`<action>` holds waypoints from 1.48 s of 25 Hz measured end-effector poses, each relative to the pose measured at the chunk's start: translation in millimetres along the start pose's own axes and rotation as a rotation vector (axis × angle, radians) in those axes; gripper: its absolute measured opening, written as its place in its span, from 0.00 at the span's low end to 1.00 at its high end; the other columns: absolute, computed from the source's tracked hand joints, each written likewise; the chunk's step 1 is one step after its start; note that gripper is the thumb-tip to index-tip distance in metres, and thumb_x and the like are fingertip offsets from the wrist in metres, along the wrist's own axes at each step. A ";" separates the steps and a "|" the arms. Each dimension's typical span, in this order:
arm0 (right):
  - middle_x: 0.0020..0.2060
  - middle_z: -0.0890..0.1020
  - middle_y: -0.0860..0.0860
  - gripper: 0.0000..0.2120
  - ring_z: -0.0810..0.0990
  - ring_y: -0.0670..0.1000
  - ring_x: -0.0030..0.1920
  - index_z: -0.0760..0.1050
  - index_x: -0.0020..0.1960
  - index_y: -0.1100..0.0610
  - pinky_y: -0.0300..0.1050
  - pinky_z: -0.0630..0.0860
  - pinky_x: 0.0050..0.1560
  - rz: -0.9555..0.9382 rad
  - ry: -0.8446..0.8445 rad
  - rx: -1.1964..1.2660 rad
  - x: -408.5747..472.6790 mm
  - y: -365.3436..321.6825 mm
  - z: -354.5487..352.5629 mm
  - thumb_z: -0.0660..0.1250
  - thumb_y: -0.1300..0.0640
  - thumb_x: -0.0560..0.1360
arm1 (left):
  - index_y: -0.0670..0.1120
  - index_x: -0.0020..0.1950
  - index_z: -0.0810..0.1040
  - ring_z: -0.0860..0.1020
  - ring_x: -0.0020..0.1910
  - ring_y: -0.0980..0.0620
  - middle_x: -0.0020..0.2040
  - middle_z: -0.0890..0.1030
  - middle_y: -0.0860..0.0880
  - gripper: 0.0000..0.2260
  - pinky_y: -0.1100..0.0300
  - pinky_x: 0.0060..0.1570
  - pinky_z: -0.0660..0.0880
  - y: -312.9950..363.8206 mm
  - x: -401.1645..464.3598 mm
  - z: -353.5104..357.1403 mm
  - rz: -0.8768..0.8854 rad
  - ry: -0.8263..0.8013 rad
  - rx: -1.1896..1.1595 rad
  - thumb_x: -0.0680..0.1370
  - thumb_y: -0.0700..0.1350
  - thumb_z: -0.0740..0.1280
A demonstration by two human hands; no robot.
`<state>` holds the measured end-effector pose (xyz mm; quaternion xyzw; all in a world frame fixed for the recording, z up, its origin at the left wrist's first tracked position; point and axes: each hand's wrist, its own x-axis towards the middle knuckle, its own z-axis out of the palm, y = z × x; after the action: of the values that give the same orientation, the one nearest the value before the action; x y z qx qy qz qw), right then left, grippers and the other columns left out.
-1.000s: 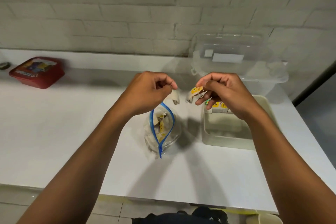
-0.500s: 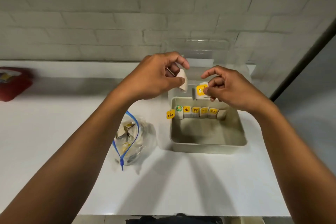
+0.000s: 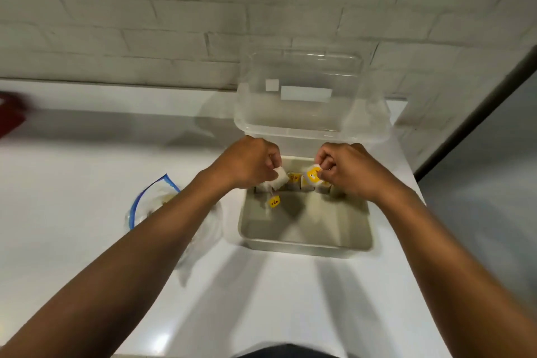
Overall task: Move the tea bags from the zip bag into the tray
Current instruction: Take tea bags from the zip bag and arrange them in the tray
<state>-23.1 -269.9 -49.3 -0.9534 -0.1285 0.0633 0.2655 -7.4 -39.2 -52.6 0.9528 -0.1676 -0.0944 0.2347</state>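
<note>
The left hand (image 3: 250,164) pinches a white tea bag (image 3: 279,179) between curled fingers and thumb, holding it over the far left corner of the tray (image 3: 305,245). A yellow tag (image 3: 274,202) marked "TEA" hangs just below that bag, inside the tray; its string is too thin to trace with certainty. The right hand (image 3: 347,167) pinches a yellow-labelled tea bag (image 3: 313,175) between fingertips and thumb, over the far side of the tray, right of the first bag and apart from it.

Beneath both hands a row of tea bags (image 3: 295,183) stands against the tray's far wall, yellow labels showing; the hands cover the ends of the row, so their count cannot be told. The rest of the tray floor shows bare beige.

Left of the tray, on the white counter (image 3: 87,171), lies the zip bag (image 3: 157,203) with its blue seal edge; the left forearm crosses over it and blur hides what it holds. Just behind the tray stands a clear plastic container (image 3: 311,102), against the white brick wall (image 3: 174,17). Well left of the tray, at the picture's edge, sits a blurred red box (image 3: 8,119).
</note>
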 end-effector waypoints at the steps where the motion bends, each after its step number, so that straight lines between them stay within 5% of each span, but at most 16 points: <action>1: 0.35 0.83 0.46 0.04 0.79 0.45 0.36 0.79 0.46 0.53 0.45 0.79 0.45 -0.021 -0.021 -0.021 5.8 2.3 8.2 0.71 0.61 0.73 | 0.55 0.45 0.82 0.80 0.44 0.57 0.39 0.82 0.59 0.05 0.62 0.44 0.76 -8.7 4.6 10.3 -0.021 -0.032 0.047 0.72 0.45 0.73; 8: 0.38 0.82 0.51 0.06 0.80 0.54 0.41 0.81 0.42 0.52 0.43 0.76 0.40 -0.057 -0.132 -0.119 45.0 3.5 64.1 0.67 0.61 0.71 | 0.54 0.48 0.85 0.79 0.48 0.48 0.48 0.82 0.52 0.08 0.54 0.44 0.79 -35.8 24.5 49.2 0.002 -0.037 0.359 0.73 0.49 0.67; 13: 0.38 0.81 0.53 0.05 0.78 0.57 0.39 0.81 0.43 0.53 0.43 0.71 0.35 -0.039 -0.198 -0.222 57.1 1.4 88.7 0.66 0.59 0.70 | 0.48 0.52 0.81 0.78 0.50 0.46 0.49 0.81 0.48 0.08 0.56 0.37 0.69 -33.7 32.6 57.0 0.111 -0.016 0.707 0.77 0.47 0.64; 19: 0.41 0.78 0.51 0.05 0.76 0.56 0.40 0.79 0.45 0.53 0.44 0.67 0.35 0.003 -0.188 -0.310 63.5 -0.3 96.8 0.66 0.60 0.72 | 0.47 0.52 0.80 0.76 0.53 0.46 0.52 0.81 0.46 0.06 0.57 0.40 0.69 -26.2 31.8 57.7 0.075 -0.102 0.789 0.78 0.43 0.64; 37: 0.50 0.82 0.59 0.10 0.80 0.62 0.50 0.78 0.56 0.56 0.44 0.69 0.42 -0.056 -0.025 -0.303 57.9 -2.1 102.7 0.64 0.61 0.76 | 0.49 0.48 0.80 0.81 0.43 0.47 0.44 0.82 0.49 0.09 0.58 0.38 0.67 -25.7 37.0 66.6 -0.002 0.079 0.867 0.79 0.39 0.62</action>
<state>12.6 -201.7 -138.6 -0.9778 -0.1664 0.0475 0.1184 16.7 -59.0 -126.7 0.9664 -0.1816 0.0209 -0.1809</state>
